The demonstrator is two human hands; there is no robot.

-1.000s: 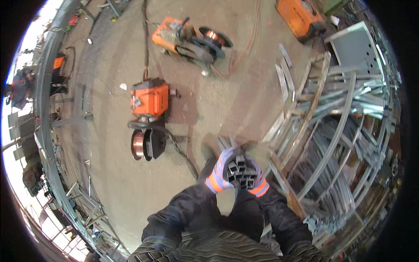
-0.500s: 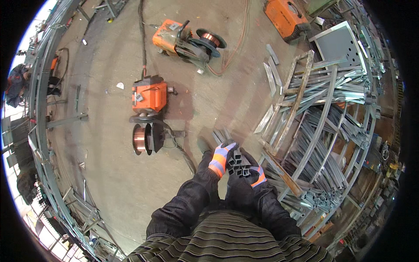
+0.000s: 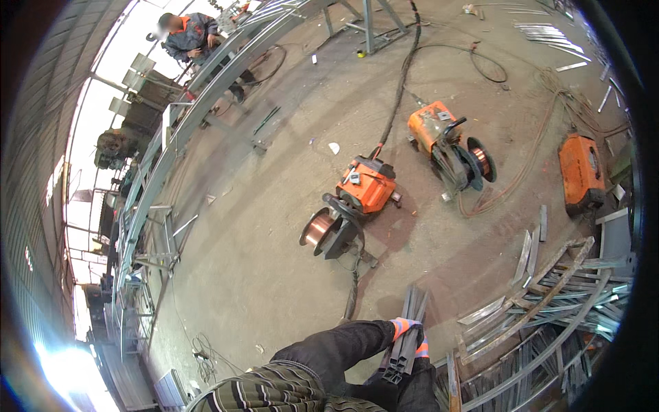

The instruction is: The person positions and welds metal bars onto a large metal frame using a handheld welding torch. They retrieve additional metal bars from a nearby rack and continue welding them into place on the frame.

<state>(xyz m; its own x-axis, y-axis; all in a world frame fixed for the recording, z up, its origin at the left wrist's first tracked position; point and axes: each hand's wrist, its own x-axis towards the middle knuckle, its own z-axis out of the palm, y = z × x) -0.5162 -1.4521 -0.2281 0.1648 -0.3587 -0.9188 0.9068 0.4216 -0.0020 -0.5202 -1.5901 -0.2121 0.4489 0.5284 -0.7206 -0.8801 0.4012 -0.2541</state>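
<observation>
A bundle of grey, square-section hollow metal tubes (image 3: 398,358), open ends toward the wearer, is at lower centre before the body; the gloved left hand (image 3: 406,327) is curled around it, the right hand (image 3: 421,347) lies against its right side, finger closure indeterminable. Beyond are a boxy orange machine (image 3: 366,184), a copper-coloured wire spool (image 3: 318,230) and scuffed, dull floor (image 3: 254,275).

View swung left; co-worker (image 3: 191,42) clearer, tube bundle (image 3: 401,355) lower in view
</observation>
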